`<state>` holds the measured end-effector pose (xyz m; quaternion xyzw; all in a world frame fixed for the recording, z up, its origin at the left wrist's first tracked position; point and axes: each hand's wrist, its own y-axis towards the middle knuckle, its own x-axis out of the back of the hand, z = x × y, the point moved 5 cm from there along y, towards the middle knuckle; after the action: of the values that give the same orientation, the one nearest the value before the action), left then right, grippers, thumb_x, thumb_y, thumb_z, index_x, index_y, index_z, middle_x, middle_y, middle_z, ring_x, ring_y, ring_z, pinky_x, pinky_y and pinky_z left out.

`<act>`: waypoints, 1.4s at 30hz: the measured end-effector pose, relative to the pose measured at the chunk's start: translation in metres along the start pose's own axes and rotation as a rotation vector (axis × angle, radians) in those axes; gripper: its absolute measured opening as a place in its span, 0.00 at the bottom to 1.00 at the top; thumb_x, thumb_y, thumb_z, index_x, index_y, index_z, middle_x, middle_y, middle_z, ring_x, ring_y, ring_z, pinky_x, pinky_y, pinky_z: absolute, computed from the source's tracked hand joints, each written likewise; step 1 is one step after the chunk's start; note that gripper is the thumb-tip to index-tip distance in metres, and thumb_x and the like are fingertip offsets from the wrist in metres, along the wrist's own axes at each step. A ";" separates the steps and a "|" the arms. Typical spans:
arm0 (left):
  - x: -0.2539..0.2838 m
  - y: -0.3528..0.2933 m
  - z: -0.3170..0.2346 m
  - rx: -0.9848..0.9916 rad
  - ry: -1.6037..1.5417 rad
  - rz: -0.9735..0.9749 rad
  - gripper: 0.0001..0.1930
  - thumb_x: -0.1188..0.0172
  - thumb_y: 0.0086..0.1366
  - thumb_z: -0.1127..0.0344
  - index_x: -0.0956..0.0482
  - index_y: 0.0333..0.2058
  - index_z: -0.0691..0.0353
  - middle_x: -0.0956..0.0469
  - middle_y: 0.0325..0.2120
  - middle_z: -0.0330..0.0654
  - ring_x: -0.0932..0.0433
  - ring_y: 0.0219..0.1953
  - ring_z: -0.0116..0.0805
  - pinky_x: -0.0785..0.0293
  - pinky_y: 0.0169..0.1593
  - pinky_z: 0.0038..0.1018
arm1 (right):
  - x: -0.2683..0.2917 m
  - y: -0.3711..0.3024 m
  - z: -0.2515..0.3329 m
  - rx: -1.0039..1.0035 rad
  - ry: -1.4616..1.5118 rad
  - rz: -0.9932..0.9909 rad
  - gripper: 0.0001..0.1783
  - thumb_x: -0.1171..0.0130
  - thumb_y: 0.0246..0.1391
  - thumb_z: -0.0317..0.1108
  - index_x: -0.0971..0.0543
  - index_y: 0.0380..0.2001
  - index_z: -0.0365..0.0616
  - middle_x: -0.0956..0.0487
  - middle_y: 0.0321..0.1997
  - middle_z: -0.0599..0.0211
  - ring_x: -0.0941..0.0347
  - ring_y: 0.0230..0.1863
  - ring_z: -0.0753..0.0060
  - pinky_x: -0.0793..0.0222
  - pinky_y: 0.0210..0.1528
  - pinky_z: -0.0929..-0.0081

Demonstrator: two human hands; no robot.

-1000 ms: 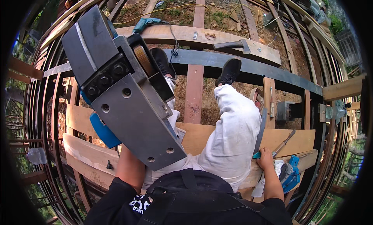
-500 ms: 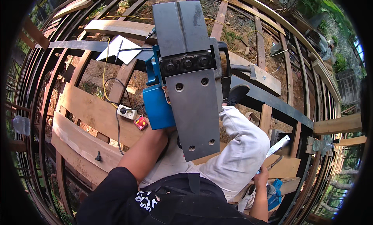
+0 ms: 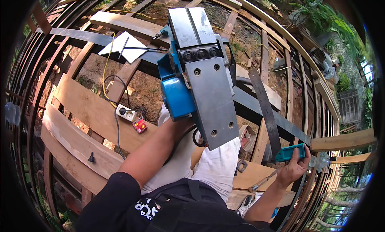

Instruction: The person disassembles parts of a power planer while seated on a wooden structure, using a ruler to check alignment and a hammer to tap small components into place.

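Holding planer (image 3: pixel 206 83) up above the lap with left hand (image 3: pixel 182 123), sole toward camera, with short plate on top, long plate below, blue housing to the left. Gripping it from underneath; can't tell exact finger positions, mostly hidden behind the planer. Holding square (image 3: pixel 290 152) in right hand (image 3: pixel 292 168), closed on the turquoise stock with thumb pressed on the near face, and with metal blade slanting up and left, toward planer but apart from it. So: both hands loaded, well apart, with square lower and to the right of planer. Seeing to the left: white socket strip (image 3: pixel 129 115) with black plug (image 3: pixel 122 111) in it, at the edge of a plank (image 3: pixel 80 99), with red box (image 3: pixel 140 126) just beside. Nearer in, black bolt (image 3: pixel 92 157) on a pale curved plank (image 3: pixel 72 139). Further up, white sheet (image 3: pixel 130 51) with dark strips across, lying partly over dark beam (image 3: pixel 96 36). Also at lower right: long-shafted tool (image 3: pixel 262 182) on the boards just beside the right forearm, plus blue tool (image 3: pixel 275 212), mostly hidden by that forearm. Pale trousers (image 3: pixel 216 164) directly under planer.
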<state>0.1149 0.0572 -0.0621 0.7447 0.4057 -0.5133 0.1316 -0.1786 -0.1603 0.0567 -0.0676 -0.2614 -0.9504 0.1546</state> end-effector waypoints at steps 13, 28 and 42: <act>0.031 0.013 0.009 0.027 0.081 0.000 0.15 0.55 0.72 0.59 0.32 0.50 0.64 0.27 0.36 0.42 0.24 0.36 0.34 0.24 0.41 0.34 | 0.001 0.073 0.019 0.106 0.648 -0.253 0.13 0.38 0.58 0.36 0.24 0.42 0.40 0.20 0.33 0.68 0.23 0.32 0.74 0.27 0.33 0.76; 0.010 0.016 0.027 0.080 0.136 -0.016 0.15 0.55 0.71 0.59 0.32 0.50 0.63 0.26 0.37 0.43 0.23 0.37 0.34 0.22 0.41 0.34 | 0.034 0.024 -0.039 -0.209 0.811 -0.256 0.21 0.48 0.64 0.46 0.28 0.49 0.40 0.22 0.43 0.61 0.24 0.45 0.68 0.24 0.46 0.70; -0.018 0.015 0.034 0.064 0.053 -0.025 0.16 0.56 0.71 0.59 0.31 0.50 0.63 0.25 0.38 0.44 0.22 0.37 0.34 0.22 0.41 0.34 | -0.121 -0.018 0.048 0.034 0.431 0.217 0.15 0.39 0.58 0.34 0.25 0.40 0.30 0.20 0.35 0.49 0.21 0.38 0.61 0.24 0.43 0.69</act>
<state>0.1005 0.0187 -0.0651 0.7567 0.4015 -0.5079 0.0906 -0.0685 -0.0899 0.0638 0.1118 -0.2294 -0.9162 0.3090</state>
